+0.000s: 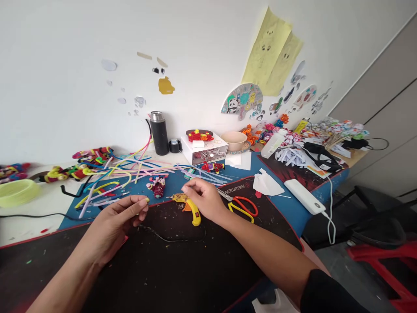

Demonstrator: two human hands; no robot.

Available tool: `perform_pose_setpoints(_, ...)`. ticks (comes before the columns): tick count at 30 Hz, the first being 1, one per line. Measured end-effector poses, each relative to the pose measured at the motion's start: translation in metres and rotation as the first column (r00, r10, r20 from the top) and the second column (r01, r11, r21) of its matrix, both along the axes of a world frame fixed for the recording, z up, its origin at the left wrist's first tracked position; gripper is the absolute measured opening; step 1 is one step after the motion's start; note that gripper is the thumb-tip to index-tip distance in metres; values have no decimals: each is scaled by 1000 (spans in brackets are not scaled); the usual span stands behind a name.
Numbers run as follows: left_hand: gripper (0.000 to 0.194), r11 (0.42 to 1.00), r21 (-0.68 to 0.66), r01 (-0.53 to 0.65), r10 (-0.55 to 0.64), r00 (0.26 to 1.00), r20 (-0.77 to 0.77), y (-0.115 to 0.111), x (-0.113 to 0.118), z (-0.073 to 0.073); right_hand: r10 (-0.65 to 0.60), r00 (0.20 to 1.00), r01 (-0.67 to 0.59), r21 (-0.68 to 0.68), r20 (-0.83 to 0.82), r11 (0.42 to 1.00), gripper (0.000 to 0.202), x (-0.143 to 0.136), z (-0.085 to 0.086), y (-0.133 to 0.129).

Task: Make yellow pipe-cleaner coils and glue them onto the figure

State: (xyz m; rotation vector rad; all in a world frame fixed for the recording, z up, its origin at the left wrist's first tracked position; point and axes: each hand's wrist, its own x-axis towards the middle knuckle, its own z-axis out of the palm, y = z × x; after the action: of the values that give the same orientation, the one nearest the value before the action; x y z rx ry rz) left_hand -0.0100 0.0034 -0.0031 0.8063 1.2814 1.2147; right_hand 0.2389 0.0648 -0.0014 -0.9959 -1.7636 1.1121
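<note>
My left hand (121,219) is closed in a pinch, and a tiny yellow piece (147,200) shows between thumb and fingertips. My right hand (206,198) has its thumb and fingers pressed together; whatever they hold, if anything, is too small to make out. Just below and partly behind it is a yellow hot glue gun (196,216), nozzle to the left, on the dark mat. Scissors (243,208) with red and yellow handles lie right of that hand. Beyond my left hand is a small dark red figure (157,186) made of fuzzy stems.
Loose pipe cleaners (117,167) spread across the back left. A black flask (159,134) and a white box (208,150) stand by the wall. A white power bank (304,197) with a cable is at right, and a yellow-green bowl (19,195) at far left.
</note>
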Motion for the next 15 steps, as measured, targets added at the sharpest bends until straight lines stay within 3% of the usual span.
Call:
perform_pose_setpoints(4, 63, 1000, 22, -9, 10, 999, -46, -1, 0, 6, -106, 978, 116, -48, 178, 992, 31, 44, 1, -2)
perform_pose_setpoints(8, 66, 998, 57, -13, 19, 995, -100, -3, 2, 9, -112, 893, 142, -38, 436, 989, 41, 71, -9, -8)
perform_pose_setpoints(11, 68, 997, 77, -16, 27, 991, -134, -3, 4, 12, -65, 806, 115, -49, 589, 992, 46, 71, -18, -11)
perform_pose_setpoints(15, 69, 994, 114, 4, 19, 981, -194, -4, 6, 15, -43, 736, 89, -34, 676, 995, 48, 52, -25, -12)
